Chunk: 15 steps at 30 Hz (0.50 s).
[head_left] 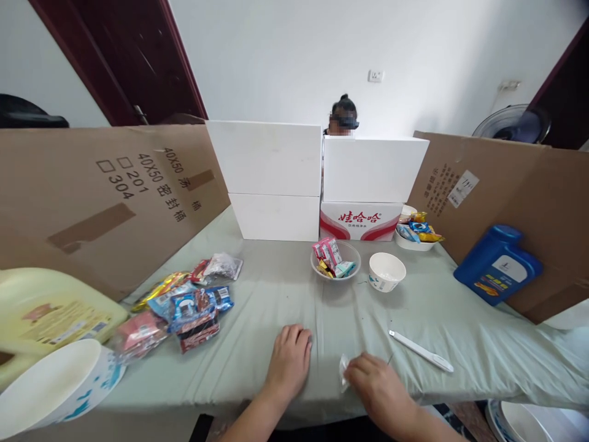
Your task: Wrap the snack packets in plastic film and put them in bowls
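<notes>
My left hand (291, 361) rests palm down on the green cloth near the front edge. Its fingers lie close together with nothing visible in them. To its right, my right hand (378, 380) is closed, the fingertips pinching a small clear plastic packet (343, 372) just above or on the cloth; what the packet holds, if anything, I cannot make out. A white utility knife (421, 351) lies to the right of that hand. Beyond the hands stand a clear bowl (314, 267) with several pink, yellow and teal packets and a white paper bowl (386, 272) with blue print.
Snack packets (191, 307) are heaped at left, beside a yellow jug (50, 307) and a tilted white tub (87, 383). A blue bottle (499, 264) leans at right near a filled white dish (414, 244). White boxes (276, 159) and cardboard (170, 184) wall the table; a person sits behind.
</notes>
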{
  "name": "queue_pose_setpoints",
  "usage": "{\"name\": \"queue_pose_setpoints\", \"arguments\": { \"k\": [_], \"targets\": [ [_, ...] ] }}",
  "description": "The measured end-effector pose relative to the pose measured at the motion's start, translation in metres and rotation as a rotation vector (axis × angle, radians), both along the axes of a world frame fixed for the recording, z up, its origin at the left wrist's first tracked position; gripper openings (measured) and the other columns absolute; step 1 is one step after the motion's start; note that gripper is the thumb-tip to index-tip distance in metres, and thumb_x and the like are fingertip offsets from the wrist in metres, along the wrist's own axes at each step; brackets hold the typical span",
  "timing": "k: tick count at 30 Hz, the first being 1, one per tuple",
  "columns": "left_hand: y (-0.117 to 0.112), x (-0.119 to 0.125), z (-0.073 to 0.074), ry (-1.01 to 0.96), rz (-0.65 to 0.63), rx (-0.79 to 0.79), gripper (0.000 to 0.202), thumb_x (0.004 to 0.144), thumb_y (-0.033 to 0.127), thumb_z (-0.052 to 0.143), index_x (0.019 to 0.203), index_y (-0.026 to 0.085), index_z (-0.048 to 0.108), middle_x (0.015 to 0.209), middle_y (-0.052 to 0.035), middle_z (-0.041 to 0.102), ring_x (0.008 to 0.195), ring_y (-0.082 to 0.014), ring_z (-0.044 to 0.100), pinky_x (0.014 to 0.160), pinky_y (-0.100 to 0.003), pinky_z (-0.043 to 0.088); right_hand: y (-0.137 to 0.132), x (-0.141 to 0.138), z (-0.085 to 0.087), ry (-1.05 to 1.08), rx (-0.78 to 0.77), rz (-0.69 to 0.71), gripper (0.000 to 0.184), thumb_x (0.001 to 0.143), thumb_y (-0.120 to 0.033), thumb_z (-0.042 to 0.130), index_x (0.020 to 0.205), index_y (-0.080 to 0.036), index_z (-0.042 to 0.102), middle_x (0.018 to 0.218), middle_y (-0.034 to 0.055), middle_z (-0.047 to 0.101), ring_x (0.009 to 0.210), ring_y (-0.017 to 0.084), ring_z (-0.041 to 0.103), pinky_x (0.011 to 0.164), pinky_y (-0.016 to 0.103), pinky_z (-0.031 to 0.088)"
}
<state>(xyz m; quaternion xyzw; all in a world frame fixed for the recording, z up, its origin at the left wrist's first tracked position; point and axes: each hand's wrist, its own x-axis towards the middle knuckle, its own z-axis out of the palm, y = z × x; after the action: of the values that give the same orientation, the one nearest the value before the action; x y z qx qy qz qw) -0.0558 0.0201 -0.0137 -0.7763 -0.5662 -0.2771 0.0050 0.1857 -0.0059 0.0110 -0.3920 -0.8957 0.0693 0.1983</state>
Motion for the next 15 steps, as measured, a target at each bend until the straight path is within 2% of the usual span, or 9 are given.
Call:
{"name": "queue_pose_setpoints", "arguments": {
  "k": [2,4,6,7,9,11,13,15],
  "targets": [
    [0.000,0.001,-0.004,-0.016,-0.012,0.016,0.021,0.087,0.011,0.045,0.095,0.020,0.062,0.098,-0.0067,0.058,0.094,-0.0246,0.052,0.081,-0.040,0.045,0.034,0.020,0.028,0.000,0.049,-0.079,0.032,0.089,-0.007,0.041,0.106,-0.020,0.065,0.101,0.0068,0.066,0.094,0.017,0.058,0.084,0.030,0.046],
    [0.001,0.002,-0.006,-0.028,-0.024,0.016,0.021,0.087,0.010,0.044,0.095,0.020,0.061,0.098,-0.0066,0.058,0.094,-0.0243,0.052,0.081,-0.040,0.046,0.081,0.040,0.059,-0.100,0.107,-0.337,0.029,0.094,-0.018,0.041,0.107,-0.020,0.067,0.112,0.0104,0.063,0.106,0.022,0.054,0.095,0.037,0.041],
    [0.002,0.003,-0.008,-0.036,-0.034,0.014,0.022,0.087,0.010,0.044,0.096,0.020,0.061,0.098,-0.0065,0.058,0.094,-0.0243,0.052,0.081,-0.040,0.046,0.130,0.055,0.084,-0.295,-0.022,-0.642,0.033,0.097,-0.023,0.037,0.118,-0.022,0.063,0.124,0.0120,0.057,0.116,0.026,0.049,0.099,0.042,0.037],
    [0.003,0.002,-0.009,-0.039,-0.036,0.013,0.022,0.087,0.010,0.044,0.097,0.020,0.060,0.098,-0.0066,0.058,0.094,-0.0245,0.052,0.081,-0.041,0.045,0.152,0.060,0.093,-0.332,-0.078,-0.663,0.031,0.096,-0.023,0.040,0.118,-0.021,0.063,0.122,0.0130,0.058,0.116,0.027,0.050,0.098,0.042,0.038],
    [0.005,0.001,-0.009,-0.046,-0.035,0.010,0.022,0.086,0.009,0.045,0.097,0.020,0.060,0.099,-0.0067,0.057,0.095,-0.0248,0.052,0.082,-0.041,0.045,0.190,0.064,0.099,-0.394,-0.209,-0.658,0.023,0.093,-0.026,0.052,0.111,-0.019,0.064,0.115,0.0101,0.061,0.108,0.024,0.056,0.091,0.039,0.045],
    [0.005,0.001,-0.009,-0.054,-0.026,-0.002,0.023,0.084,0.007,0.045,0.096,0.020,0.060,0.100,-0.0069,0.057,0.096,-0.0252,0.051,0.083,-0.042,0.045,0.214,0.062,0.094,-0.423,-0.316,-0.628,0.026,0.091,-0.033,0.058,0.112,-0.018,0.061,0.114,0.0069,0.061,0.099,0.020,0.060,0.084,0.038,0.051],
    [0.002,0.003,-0.006,-0.060,-0.010,-0.033,0.024,0.083,0.006,0.045,0.095,0.019,0.060,0.099,-0.0071,0.057,0.097,-0.0252,0.051,0.085,-0.042,0.045,0.226,0.056,0.086,-0.434,-0.375,-0.612,0.033,0.091,-0.038,0.058,0.117,-0.017,0.057,0.116,0.0062,0.059,0.097,0.019,0.061,0.081,0.039,0.053],
    [-0.002,0.007,-0.002,-0.068,0.008,-0.085,0.025,0.080,0.004,0.047,0.094,0.019,0.060,0.100,-0.0074,0.057,0.097,-0.0251,0.051,0.087,-0.042,0.044,0.228,0.052,0.080,-0.417,-0.365,-0.589,0.034,0.091,-0.038,0.058,0.118,-0.017,0.056,0.116,0.0062,0.059,0.096,0.019,0.061,0.080,0.039,0.054]
  ]
}}
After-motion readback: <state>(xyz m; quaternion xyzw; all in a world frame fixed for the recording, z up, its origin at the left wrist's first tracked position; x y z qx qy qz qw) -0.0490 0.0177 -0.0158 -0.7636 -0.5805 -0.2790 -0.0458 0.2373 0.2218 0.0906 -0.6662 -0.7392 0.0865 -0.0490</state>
